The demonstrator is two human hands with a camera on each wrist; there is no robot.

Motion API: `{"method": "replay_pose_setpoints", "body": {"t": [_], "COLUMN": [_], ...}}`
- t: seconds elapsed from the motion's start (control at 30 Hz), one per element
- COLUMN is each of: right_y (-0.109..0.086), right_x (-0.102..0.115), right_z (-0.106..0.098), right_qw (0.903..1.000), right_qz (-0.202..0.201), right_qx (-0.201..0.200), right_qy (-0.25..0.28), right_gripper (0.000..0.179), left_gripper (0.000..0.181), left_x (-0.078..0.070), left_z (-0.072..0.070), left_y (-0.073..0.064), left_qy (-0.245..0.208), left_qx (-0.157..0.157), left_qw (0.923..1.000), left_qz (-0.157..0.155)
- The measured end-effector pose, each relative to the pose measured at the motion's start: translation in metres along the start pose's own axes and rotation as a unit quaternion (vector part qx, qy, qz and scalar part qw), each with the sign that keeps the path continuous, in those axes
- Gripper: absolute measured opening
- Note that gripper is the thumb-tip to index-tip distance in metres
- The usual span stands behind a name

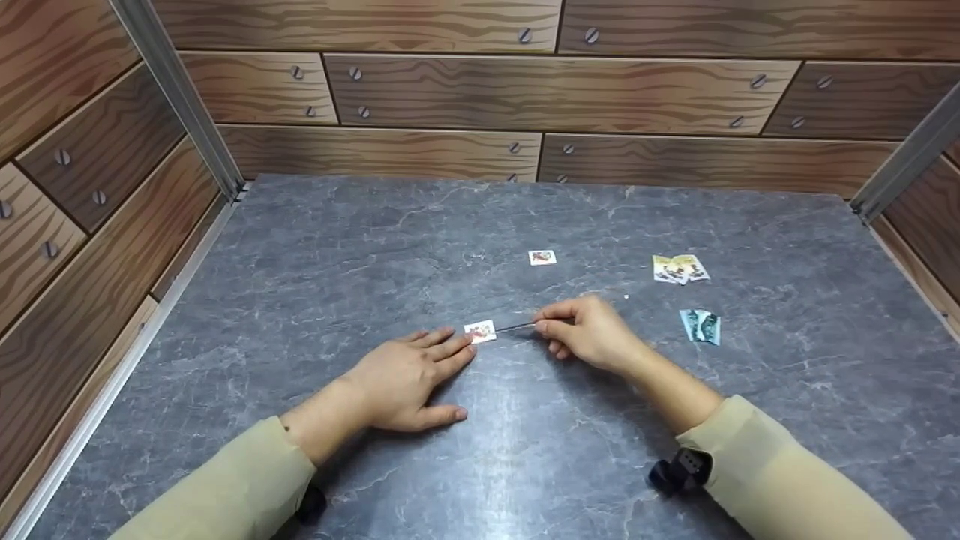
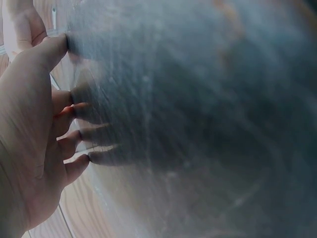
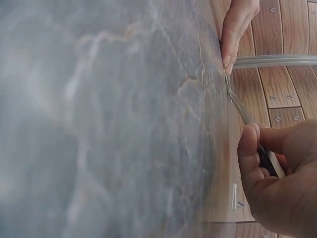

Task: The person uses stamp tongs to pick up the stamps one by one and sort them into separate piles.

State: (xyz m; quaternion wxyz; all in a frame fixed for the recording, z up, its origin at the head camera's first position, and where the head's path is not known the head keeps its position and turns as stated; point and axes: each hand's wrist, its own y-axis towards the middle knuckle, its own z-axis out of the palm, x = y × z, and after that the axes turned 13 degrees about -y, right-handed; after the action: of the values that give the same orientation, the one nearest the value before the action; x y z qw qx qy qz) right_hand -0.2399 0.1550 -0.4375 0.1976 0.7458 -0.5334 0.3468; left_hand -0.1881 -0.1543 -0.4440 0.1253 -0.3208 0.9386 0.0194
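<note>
My left hand (image 1: 401, 379) lies palm down on the table, fingers stretched out. Its fingertips press the left edge of a small white sticker (image 1: 484, 328) with a reddish picture. From the other side my right hand (image 1: 589, 330) pinches slim metal tweezers (image 1: 516, 326) between thumb and fingers. The tweezers' tip meets the sticker's right edge. In the right wrist view the tweezers (image 3: 241, 108) slant up toward the left fingertips (image 3: 228, 62). Straight fingers of the left hand (image 2: 37, 114) touch the tabletop in the left wrist view.
Another white sticker with a picture (image 1: 541, 258) lies farther back on the grey marbled table (image 1: 360, 240). To the right are torn yellow-and-white pieces (image 1: 679, 268) and torn teal pieces (image 1: 701, 327). A tiny white scrap (image 1: 626, 296) lies near the right hand. Wood-patterned walls (image 1: 450, 90) enclose the table.
</note>
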Motion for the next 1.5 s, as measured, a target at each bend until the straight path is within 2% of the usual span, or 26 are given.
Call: {"method": "replay_pose_setpoints", "body": {"t": [0.43, 0.8, 1.0, 1.17, 1.5], "right_y": [-0.001, 0.001, 0.001, 0.0, 0.0], "right_x": [0.0, 0.0, 0.001, 0.0, -0.004], "right_z": [0.001, 0.005, 0.006, 0.002, -0.016], "right_qw": [0.9998, 0.9998, 0.9996, 0.9992, 0.9977], "right_qz": [-0.014, -0.006, 0.004, 0.016, 0.002], "right_qx": [-0.009, -0.02, -0.028, -0.036, -0.067], "right_qy": [-0.008, -0.001, -0.001, -0.002, 0.01], "right_gripper": [0.018, 0.018, 0.018, 0.019, 0.022], "left_gripper": [0.086, 0.085, 0.085, 0.085, 0.085], "left_x": [-0.001, -0.001, -0.001, 0.0, 0.0], "left_z": [-0.001, -0.001, -0.001, 0.0, -0.001], "left_y": [0.0, 0.0, 0.0, 0.0, 0.0], "left_qy": [-0.003, 0.005, -0.001, -0.004, -0.004], "left_qx": [0.004, 0.0, 0.01, 0.015, 0.014], "left_qw": [1.0, 1.0, 0.9999, 0.9999, 0.9999], "left_qz": [0.0, 0.005, -0.004, -0.004, -0.003]}}
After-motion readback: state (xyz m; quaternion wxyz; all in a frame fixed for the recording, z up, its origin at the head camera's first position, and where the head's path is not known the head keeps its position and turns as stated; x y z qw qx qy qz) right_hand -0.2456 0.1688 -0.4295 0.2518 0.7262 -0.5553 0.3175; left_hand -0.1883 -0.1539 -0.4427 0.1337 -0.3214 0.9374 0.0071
